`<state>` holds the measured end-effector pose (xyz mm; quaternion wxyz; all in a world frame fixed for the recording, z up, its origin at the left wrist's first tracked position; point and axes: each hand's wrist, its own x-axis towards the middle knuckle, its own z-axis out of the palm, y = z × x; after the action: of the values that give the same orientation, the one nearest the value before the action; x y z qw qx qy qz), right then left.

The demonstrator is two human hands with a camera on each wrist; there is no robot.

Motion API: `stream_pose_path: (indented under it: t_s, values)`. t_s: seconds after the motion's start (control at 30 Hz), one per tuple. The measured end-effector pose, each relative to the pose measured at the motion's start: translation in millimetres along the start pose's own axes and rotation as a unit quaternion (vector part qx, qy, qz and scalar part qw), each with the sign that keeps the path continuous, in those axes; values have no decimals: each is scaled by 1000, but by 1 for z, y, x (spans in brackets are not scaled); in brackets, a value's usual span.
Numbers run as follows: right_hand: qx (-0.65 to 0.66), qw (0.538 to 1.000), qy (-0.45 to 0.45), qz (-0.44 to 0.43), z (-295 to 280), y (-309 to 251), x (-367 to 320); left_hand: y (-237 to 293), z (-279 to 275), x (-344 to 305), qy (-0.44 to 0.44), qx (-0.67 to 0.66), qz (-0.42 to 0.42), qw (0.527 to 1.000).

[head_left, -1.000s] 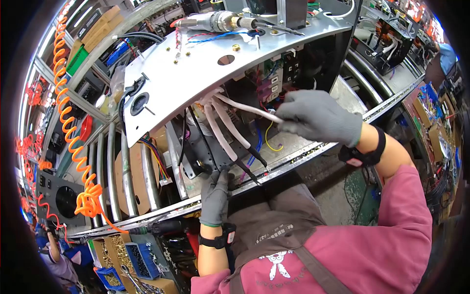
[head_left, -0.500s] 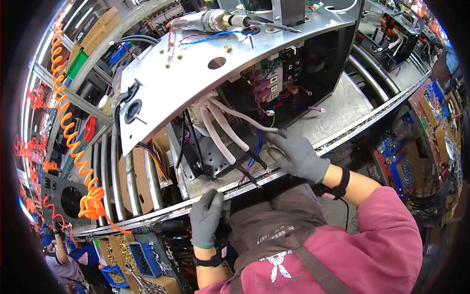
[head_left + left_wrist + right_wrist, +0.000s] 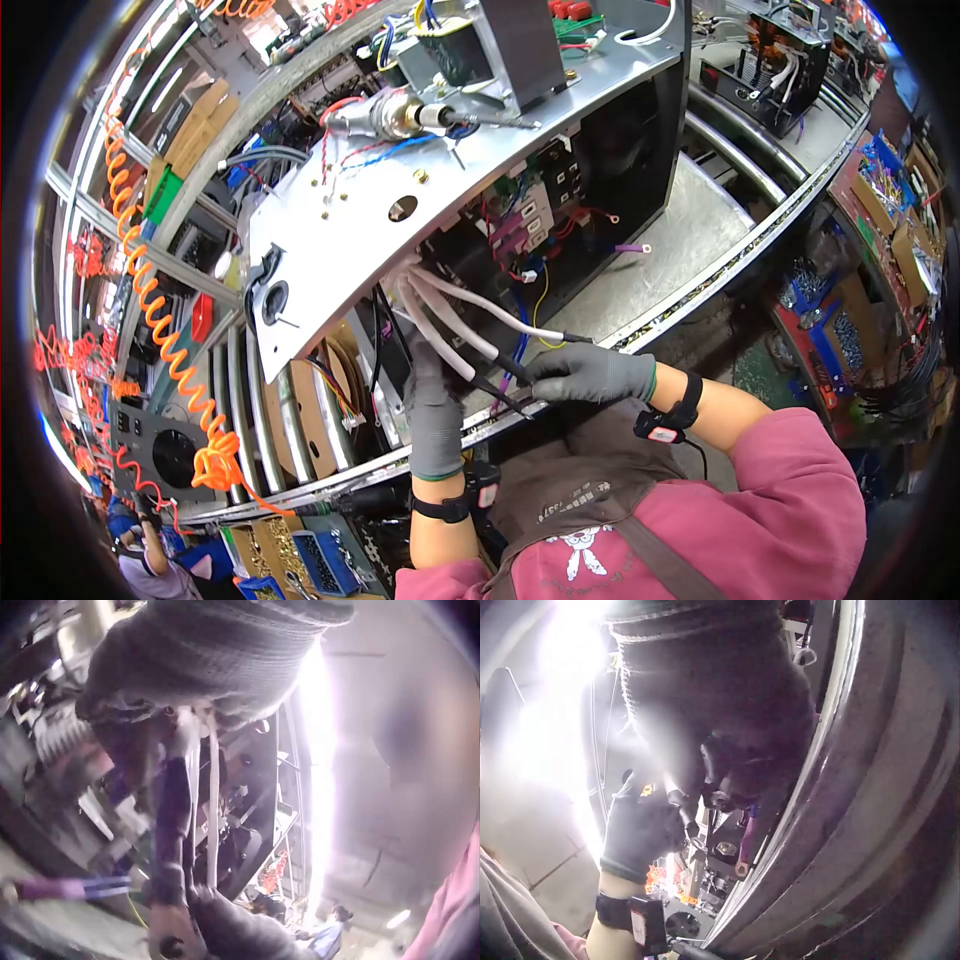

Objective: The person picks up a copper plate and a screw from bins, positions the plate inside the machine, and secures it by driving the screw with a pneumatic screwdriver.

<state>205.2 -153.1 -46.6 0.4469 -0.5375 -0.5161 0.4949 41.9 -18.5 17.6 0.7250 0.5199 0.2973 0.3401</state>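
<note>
Factory benches and racks are seen behind the work, with an orange coiled hose [image 3: 150,300] hung at the left. Below the tilted steel panel [image 3: 330,215], the left hand [image 3: 433,405] is raised into the chassis near the roots of the white cables [image 3: 490,305]. Its fingers are hidden, so its grip cannot be told. The cables' long axis is laid from upper left to lower right. Their black-sleeved ends are gripped in the curled fingers of the right hand [image 3: 592,373], which is the nearer hand to those ends.
</note>
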Motion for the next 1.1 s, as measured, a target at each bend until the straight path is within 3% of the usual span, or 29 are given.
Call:
stream_pose_path:
  t_s: [0.03, 0.1, 0.13, 0.17, 0.2, 0.23, 0.3, 0.37, 0.43, 0.5, 0.57, 0.6, 0.63, 0.7, 0.73, 0.83, 0.9, 0.97, 1.0, 1.03, 1.07, 1.1]
  values:
    - [4, 999, -15, -28, 0, 0, 2, 1, 8, -2, 38, -65, -26, 997]
    - [-82, 995, 39, -32, 3, -5, -1, -17, -30, 6, -37, -39, -149, 987]
    - [-135, 987, 63, -51, 6, 0, 1, -16, -29, 6, -90, -85, -177, 976]
    - [-188, 976, 87, -69, 7, 5, 4, -6, -30, 2, -134, -45, -210, 967]
    - [-206, 973, 94, -36, 11, -6, 1, 3, -23, 2, -133, 64, -156, 977]
    - [-229, 962, 112, -96, 17, -1, 2, 9, -16, 5, -130, 171, -101, 971]
    - [-289, 929, 181, -142, 39, 1, 7, 13, -3, 7, -141, 204, -2, 969]
    - [-274, 940, 170, -108, 43, 6, 12, 10, -11, 16, -183, 251, 20, 950]
    - [-299, 913, 231, -155, 44, -3, 17, 26, -8, 9, -160, 301, 27, 940]
    - [-290, 921, 215, -148, 38, -11, 29, 36, -5, 5, -126, 267, 79, 952]
    - [-201, 926, 232, -222, 34, 3, 55, 45, -1, 4, -98, 286, 85, 950]
    - [-174, 918, 238, -266, 32, 3, 65, 42, -7, 10, -107, 369, 171, 907]
    - [-177, 917, 235, -269, 29, 1, 70, 40, -7, 13, -104, 367, 176, 907]
    - [-205, 875, 317, -302, 24, -5, 78, 38, -1, 18, -54, 391, 290, 872]
    - [-207, 875, 315, -303, 25, -11, 82, 46, 10, 16, -26, 370, 274, 888]
    - [25, 935, 252, -248, 34, -26, 88, 34, 1, 33, -16, 295, 330, 896]
    - [-40, 933, 266, -241, 37, -22, 88, 28, -15, 37, 4, 338, 340, 878]
    - [-108, 925, 277, -236, 37, -20, 89, 31, -27, 38, 10, 464, 489, 739]
    - [-143, 920, 281, -231, 38, -19, 89, 33, -23, 38, 39, 471, 494, 729]
    - [-178, 915, 283, -225, 40, -18, 89, 38, -16, 37, 41, 472, 492, 730]
    - [-178, 916, 281, -225, 43, -20, 89, 45, -10, 35, 43, 263, 352, 897]
    - [-170, 915, 289, -225, 47, -24, 88, 47, -8, 33, 42, 29, 180, 982]
